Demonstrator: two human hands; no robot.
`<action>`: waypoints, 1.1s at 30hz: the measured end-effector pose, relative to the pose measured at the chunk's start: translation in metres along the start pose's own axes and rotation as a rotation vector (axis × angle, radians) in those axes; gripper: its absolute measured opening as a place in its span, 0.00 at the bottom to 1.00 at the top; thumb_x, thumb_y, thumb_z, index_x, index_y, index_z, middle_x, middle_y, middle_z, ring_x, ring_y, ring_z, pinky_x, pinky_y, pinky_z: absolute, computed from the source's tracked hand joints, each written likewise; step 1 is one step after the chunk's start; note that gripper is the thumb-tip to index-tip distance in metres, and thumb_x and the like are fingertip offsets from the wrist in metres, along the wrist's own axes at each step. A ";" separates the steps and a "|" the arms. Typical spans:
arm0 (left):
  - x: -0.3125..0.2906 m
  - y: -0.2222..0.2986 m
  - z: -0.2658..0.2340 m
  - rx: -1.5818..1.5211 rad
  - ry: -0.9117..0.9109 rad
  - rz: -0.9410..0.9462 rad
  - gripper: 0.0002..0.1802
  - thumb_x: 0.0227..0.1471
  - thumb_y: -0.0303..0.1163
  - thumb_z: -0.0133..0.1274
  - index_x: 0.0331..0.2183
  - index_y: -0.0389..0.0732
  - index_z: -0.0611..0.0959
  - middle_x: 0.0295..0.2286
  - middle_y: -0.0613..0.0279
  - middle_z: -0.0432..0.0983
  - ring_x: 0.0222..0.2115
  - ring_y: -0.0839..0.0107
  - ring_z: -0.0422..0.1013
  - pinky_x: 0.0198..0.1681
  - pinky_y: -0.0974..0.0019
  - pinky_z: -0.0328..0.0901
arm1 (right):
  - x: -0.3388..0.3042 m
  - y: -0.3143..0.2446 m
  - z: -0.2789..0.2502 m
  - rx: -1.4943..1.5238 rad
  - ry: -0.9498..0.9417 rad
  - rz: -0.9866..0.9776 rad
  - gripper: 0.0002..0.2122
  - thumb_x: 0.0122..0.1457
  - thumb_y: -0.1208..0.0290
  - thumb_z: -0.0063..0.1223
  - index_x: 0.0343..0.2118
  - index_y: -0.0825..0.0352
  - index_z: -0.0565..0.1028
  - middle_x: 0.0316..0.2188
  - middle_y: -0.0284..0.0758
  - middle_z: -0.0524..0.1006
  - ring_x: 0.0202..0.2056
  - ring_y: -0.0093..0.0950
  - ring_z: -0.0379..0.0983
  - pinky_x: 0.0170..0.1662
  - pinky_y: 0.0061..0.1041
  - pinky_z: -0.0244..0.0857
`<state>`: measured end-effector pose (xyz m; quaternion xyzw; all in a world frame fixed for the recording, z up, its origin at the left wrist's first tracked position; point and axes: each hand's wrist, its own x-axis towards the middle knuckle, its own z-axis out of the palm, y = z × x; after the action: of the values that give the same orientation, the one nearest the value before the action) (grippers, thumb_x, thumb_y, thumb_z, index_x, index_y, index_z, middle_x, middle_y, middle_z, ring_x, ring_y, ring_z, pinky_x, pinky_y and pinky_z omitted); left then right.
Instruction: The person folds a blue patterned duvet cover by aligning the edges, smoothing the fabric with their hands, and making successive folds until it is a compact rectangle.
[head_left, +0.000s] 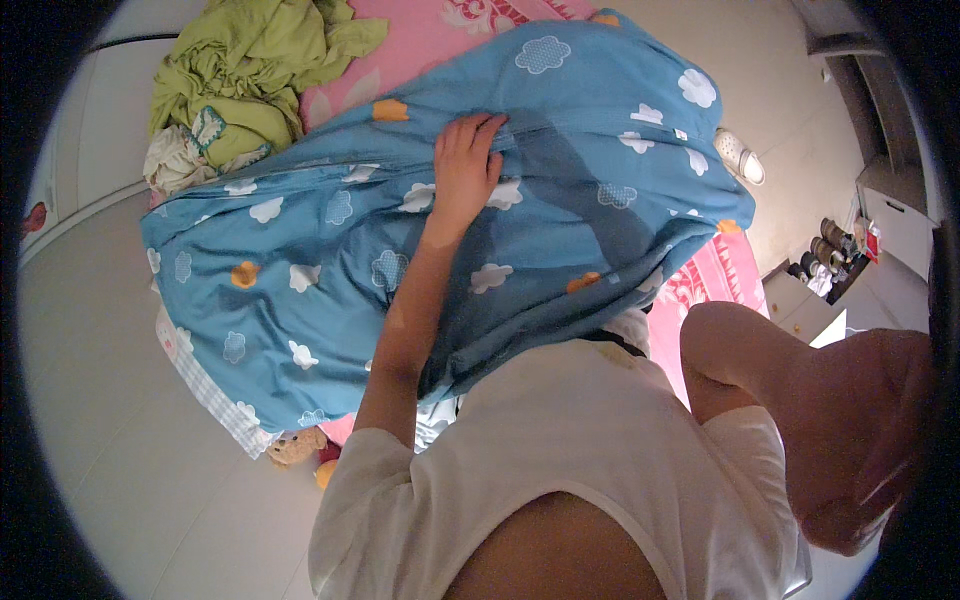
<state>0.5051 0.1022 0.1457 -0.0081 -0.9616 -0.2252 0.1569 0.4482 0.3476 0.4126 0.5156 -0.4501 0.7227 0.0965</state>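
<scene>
A blue duvet cover (pixel 555 185) with white, patterned and orange clouds lies rumpled across the bed. On its upper middle rests my left hand (pixel 467 165), palm down, the fingers slightly bent and the thumb apart, beside a long seam-like line (pixel 330 160) in the cloth. That hand visibly holds nothing. My right arm (pixel 750 345) is bent sharply up toward the camera at the right, apart from the duvet cover. Its hand does not show. Toward me, the front folds of the cover reach my white top (pixel 570 420).
Crumpled green cloth (pixel 250 60) lies at the far left on the pink patterned bedding (pixel 400 40). A teddy bear (pixel 297 447) sits beside the bed's near left edge. On the right floor are a pale clog (pixel 740 158), several shoes (pixel 828 250) and a white cabinet (pixel 898 235).
</scene>
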 end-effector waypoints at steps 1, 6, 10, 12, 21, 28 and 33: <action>0.001 0.001 0.000 -0.002 0.007 0.004 0.26 0.36 0.26 0.53 0.44 0.44 0.74 0.39 0.58 0.68 0.41 0.57 0.63 0.46 0.55 0.57 | 0.000 0.000 -0.002 -0.020 0.052 -0.009 0.06 0.57 0.73 0.40 0.32 0.68 0.70 0.33 0.39 0.72 0.31 0.27 0.67 0.32 0.21 0.61; 0.015 0.001 -0.012 0.053 -0.035 0.010 0.20 0.40 0.27 0.54 0.41 0.42 0.75 0.34 0.57 0.71 0.35 0.55 0.68 0.37 0.58 0.64 | -0.041 0.030 -0.029 -0.215 0.640 0.181 0.05 0.57 0.74 0.40 0.32 0.68 0.69 0.33 0.39 0.72 0.31 0.27 0.67 0.30 0.20 0.61; 0.022 -0.005 -0.028 0.007 0.023 0.025 0.18 0.37 0.29 0.57 0.36 0.43 0.76 0.30 0.58 0.71 0.31 0.56 0.69 0.32 0.58 0.65 | -0.168 0.115 -0.081 -0.129 1.231 0.774 0.06 0.56 0.77 0.44 0.36 0.68 0.68 0.32 0.37 0.72 0.33 0.24 0.68 0.36 0.21 0.63; 0.024 -0.008 -0.033 -0.007 0.011 0.024 0.17 0.36 0.28 0.58 0.35 0.43 0.76 0.30 0.58 0.72 0.31 0.56 0.70 0.32 0.59 0.65 | -0.247 0.142 -0.113 -0.062 1.411 0.966 0.06 0.55 0.76 0.48 0.35 0.69 0.68 0.28 0.33 0.70 0.31 0.22 0.67 0.35 0.19 0.62; 0.004 0.015 -0.064 -0.251 -0.149 -0.022 0.15 0.35 0.24 0.59 0.32 0.39 0.77 0.30 0.55 0.75 0.32 0.56 0.71 0.35 0.60 0.65 | -0.270 0.181 -0.164 -0.014 0.826 1.539 0.10 0.51 0.64 0.57 0.30 0.66 0.73 0.22 0.25 0.69 0.20 0.15 0.63 0.22 0.15 0.56; 0.054 0.015 -0.110 0.234 -0.771 0.473 0.23 0.41 0.37 0.56 0.41 0.41 0.74 0.35 0.57 0.73 0.37 0.59 0.71 0.41 0.59 0.65 | -0.253 0.172 -0.149 -0.023 0.798 1.508 0.13 0.50 0.65 0.57 0.37 0.63 0.74 0.27 0.26 0.74 0.23 0.16 0.66 0.23 0.15 0.58; 0.109 0.022 -0.092 0.282 -1.036 0.613 0.24 0.42 0.40 0.56 0.41 0.39 0.73 0.37 0.53 0.71 0.40 0.56 0.67 0.42 0.55 0.60 | -0.258 0.175 -0.132 -0.012 0.924 1.443 0.22 0.47 0.68 0.58 0.46 0.65 0.66 0.32 0.30 0.72 0.26 0.20 0.65 0.27 0.18 0.61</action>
<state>0.4314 0.0756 0.2665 -0.3714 -0.8873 -0.0075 -0.2735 0.3713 0.4297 0.0934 -0.2440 -0.5874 0.7423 -0.2106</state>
